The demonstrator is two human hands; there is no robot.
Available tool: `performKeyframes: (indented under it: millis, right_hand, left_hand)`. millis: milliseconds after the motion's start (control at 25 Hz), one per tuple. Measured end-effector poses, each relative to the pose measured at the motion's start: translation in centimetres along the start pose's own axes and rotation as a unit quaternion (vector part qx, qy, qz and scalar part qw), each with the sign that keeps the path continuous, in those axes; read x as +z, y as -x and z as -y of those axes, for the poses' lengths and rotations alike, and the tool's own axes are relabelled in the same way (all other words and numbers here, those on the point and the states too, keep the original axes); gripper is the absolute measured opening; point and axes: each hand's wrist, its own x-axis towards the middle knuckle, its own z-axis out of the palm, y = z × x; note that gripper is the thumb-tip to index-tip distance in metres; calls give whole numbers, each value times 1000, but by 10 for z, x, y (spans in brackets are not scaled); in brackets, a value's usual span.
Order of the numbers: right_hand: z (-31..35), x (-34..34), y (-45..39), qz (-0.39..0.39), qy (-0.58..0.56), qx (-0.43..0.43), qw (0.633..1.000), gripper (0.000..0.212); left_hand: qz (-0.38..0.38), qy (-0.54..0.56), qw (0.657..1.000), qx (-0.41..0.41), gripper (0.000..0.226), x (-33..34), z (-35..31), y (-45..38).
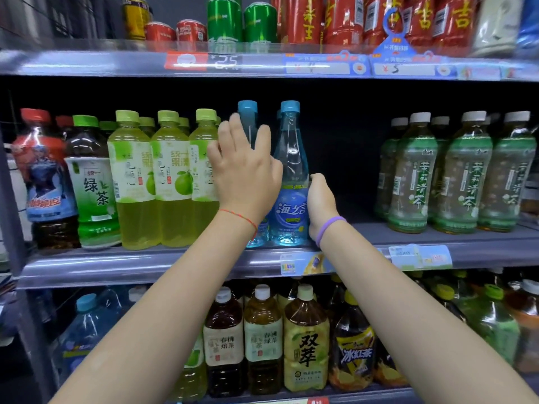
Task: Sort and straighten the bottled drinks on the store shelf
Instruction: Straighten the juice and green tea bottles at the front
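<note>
Right hand (319, 204) grip, seemingly, on blue-capped bottle (291, 170) lower right.

blue bottle (291, 182): clear glossy plastic; shelf edge (145, 265): smooth grey metal

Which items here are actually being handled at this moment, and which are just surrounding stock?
In hand:
- left hand, on the left blue-capped bottle
- right hand, gripping the right blue-capped bottle

Surrounding stock:
- yellow-green pomelo drinks
- jasmine tea bottles
- green cans on the shelf above
- large tea bottles below
</note>
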Motion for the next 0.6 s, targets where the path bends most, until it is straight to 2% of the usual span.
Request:
performKeyframes:
  millis: [80,120,200,240,280,360,440,520,600]
  right_hand:
    - [2,-6,1,-16,58,-36,998,32]
    - [5,-13,3,-21,124,-83,989,30]
    - [9,-31,5,-30,246,-198,948,21]
    - [13,-45,8,-37,260,-238,935,17]
    - [19,-60,12,-53,253,-272,927,15]
    - [34,-95,18,-111,195,-350,910,9]
    - [51,-135,20,-169,174,-433,868,22]
    - [59,-170,16,-210,196,-453,844,34]
    - [63,-206,8,-234,228,-441,836,40]
  left_hand:
    - [-53,100,994,11,37,-9,-16,3]
    - [-81,165,982,34,32,-14,-27,5]
    - [-115,304,941,87,20,-19,-54,10]
    - [-108,368,918,97,19,-21,-70,12]
    - [-87,419,900,82,20,-23,-86,14]
    - [-25,487,873,-10,19,-22,-118,14]
    - [48,535,833,-131,17,-17,-154,6]
    - [122,553,797,-208,21,-9,-185,2]
    - [172,542,791,-228,37,-1,-221,6]
